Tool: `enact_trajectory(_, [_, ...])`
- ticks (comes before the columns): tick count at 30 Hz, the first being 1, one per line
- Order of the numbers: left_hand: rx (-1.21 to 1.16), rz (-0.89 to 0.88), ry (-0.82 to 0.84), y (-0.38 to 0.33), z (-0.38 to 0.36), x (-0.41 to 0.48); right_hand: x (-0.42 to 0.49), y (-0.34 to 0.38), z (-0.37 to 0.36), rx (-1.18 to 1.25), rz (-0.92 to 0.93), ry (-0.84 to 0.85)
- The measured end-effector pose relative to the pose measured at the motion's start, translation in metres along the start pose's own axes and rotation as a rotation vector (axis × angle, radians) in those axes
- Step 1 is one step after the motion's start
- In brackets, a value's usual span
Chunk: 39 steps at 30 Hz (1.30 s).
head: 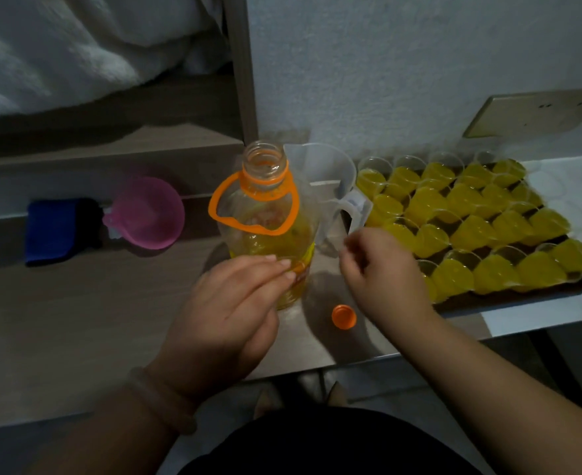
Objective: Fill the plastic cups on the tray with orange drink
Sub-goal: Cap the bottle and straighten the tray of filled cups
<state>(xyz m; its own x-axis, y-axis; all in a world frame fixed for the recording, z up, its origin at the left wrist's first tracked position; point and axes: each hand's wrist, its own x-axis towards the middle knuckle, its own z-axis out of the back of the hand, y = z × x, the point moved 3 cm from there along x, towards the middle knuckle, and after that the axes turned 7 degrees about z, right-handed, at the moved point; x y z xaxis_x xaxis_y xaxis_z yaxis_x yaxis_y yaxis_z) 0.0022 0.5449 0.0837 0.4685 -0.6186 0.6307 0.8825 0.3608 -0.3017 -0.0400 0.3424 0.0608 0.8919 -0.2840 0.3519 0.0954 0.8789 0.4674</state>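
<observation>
A blue cloth [54,231] and a pink funnel [149,212] are set toward the left edge of the worktop [76,303]. An uncapped bottle [265,207] of orange drink is stood mid-worktop, its side touched by the straight, pressed-together fingers [269,265] of the left hand [234,310]. An orange cap [343,316] is laid near the front edge. The right hand [382,269] is loosely curled, nothing held, beside the clear jug [323,186]. Filled plastic cups [471,221] are packed on the tray [522,293] at the right edge.

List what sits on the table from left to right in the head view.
Blue cloth → pink funnel → open bottle → orange cap → tray of filled cups. The clear jug overlaps the bottle and cap, so it is left out.
</observation>
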Motion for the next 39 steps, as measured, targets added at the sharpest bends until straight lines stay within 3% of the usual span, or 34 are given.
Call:
enact_trajectory(3, [0.02, 0.055, -0.069, 0.008, 0.004, -0.001, -0.019, -0.003, -0.028, -0.25, -0.021, 0.461])
enact_trajectory(5, [0.024, 0.109, -0.105, 0.013, 0.006, 0.001, -0.029, -0.007, -0.041, -0.312, -0.08, 0.607])
enact_trajectory(10, [-0.066, 0.332, -0.162, 0.024, 0.006, 0.005, -0.043, -0.018, -0.058, -0.387, -0.124, 0.722])
enact_trajectory(17, [-0.161, 0.567, -0.134, 0.039, -0.005, 0.012, -0.052, -0.023, -0.069, -0.434, -0.073, 0.746])
enact_trajectory(19, [-0.183, 0.592, -0.117, 0.04, -0.009, 0.013, -0.049, -0.02, -0.062, -0.391, -0.062, 0.667])
enact_trajectory(21, [-0.221, 0.596, -0.115, 0.042, -0.012, 0.014, -0.041, -0.015, -0.047, -0.227, -0.084, 0.449])
enact_trajectory(25, [-0.273, 0.625, -0.1, 0.045, -0.017, 0.019, -0.012, 0.012, 0.007, 0.333, -0.145, -0.142])
enact_trajectory(28, [-0.273, 0.631, -0.099, 0.046, -0.02, 0.021, 0.015, 0.046, 0.042, 0.917, -0.186, -0.367])
enact_trajectory(33, [-0.308, 0.591, -0.063, 0.045, -0.022, 0.022, 0.053, 0.084, 0.06, 1.016, 0.096, -0.376])
enact_trajectory(39, [-0.291, 0.576, -0.037, 0.042, -0.022, 0.023, 0.065, 0.09, 0.048, 1.007, 0.076, -0.264])
